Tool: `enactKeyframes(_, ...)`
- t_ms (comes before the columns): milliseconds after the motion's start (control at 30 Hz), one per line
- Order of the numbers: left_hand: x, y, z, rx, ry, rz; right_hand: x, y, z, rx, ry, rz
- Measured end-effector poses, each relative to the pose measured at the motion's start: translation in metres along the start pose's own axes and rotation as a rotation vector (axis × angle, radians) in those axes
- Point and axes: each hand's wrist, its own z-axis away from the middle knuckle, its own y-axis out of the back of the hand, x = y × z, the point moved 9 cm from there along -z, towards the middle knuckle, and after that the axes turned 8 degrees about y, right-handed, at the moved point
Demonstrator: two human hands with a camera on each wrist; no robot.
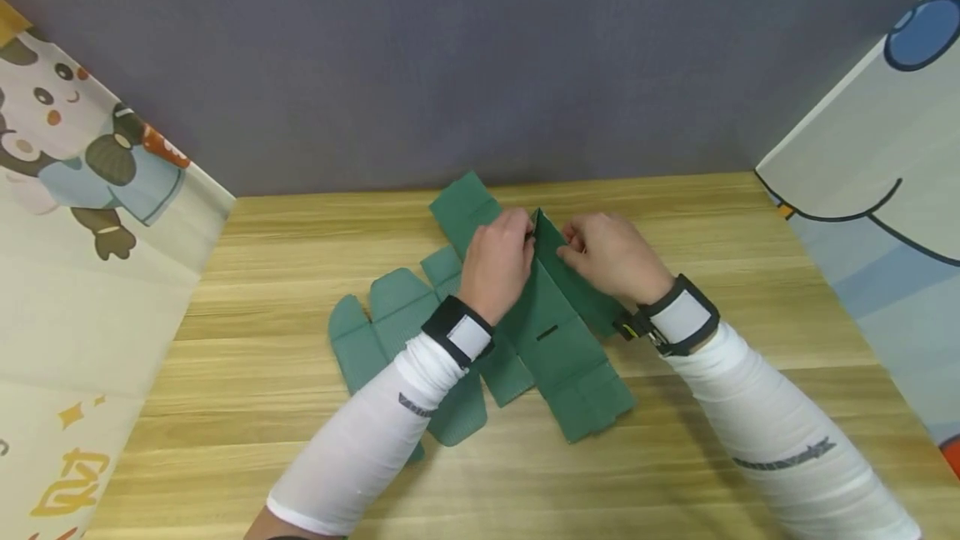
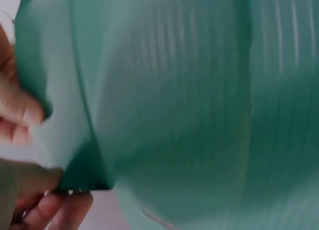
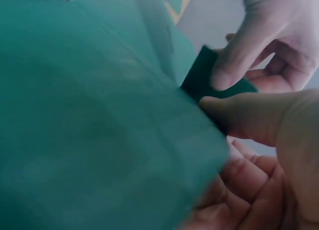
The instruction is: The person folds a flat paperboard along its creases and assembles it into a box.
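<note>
A flat green corrugated cardboard box blank [image 1: 573,357] with cut flaps lies aslant on the table, one long side panel [image 1: 588,307] folded up on its right. At the far end of that panel, my left hand [image 1: 495,265] pinches a small flap [image 3: 197,80] between thumb and fingers. My right hand [image 1: 618,257] grips the raised panel's edge, its thumb [image 3: 249,115] on one face and its fingers curled behind. Both hands are close together at this corner. My left hand and forearm hide part of the blank in the head view.
More flaps of the blank spread to the left [image 1: 405,307], with rounded ends. The wood-grain table [image 1: 262,307] meets a grey upright surface [image 1: 480,65] behind. Printed cartoon panels [image 1: 97,148] stand at both sides.
</note>
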Motion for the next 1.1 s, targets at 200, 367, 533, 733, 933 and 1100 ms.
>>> enactKeyframes(200,-0.012,0.003,0.005,0.014,0.065,0.050,-0.008,-0.003,0.001,0.021,0.028,0.018)
enactKeyframes(367,-0.039,0.013,-0.001,-0.048,0.138,0.098,-0.003,-0.005,0.002,0.006,0.019,0.001)
enactKeyframes(533,-0.083,0.029,-0.007,-0.152,0.234,0.061,0.003,-0.001,0.003,0.003,0.016,0.002)
enactKeyframes(733,-0.137,0.023,0.004,-0.520,0.358,-0.156,0.008,0.003,0.002,-0.001,-0.016,0.007)
enactKeyframes(933,-0.156,0.010,0.017,-0.694,0.381,-0.175,0.010,0.001,0.001,-0.009,-0.028,0.017)
enactKeyframes(1100,-0.151,0.015,0.016,-0.566,0.374,-0.158,0.006,-0.003,-0.002,-0.005,-0.020,0.035)
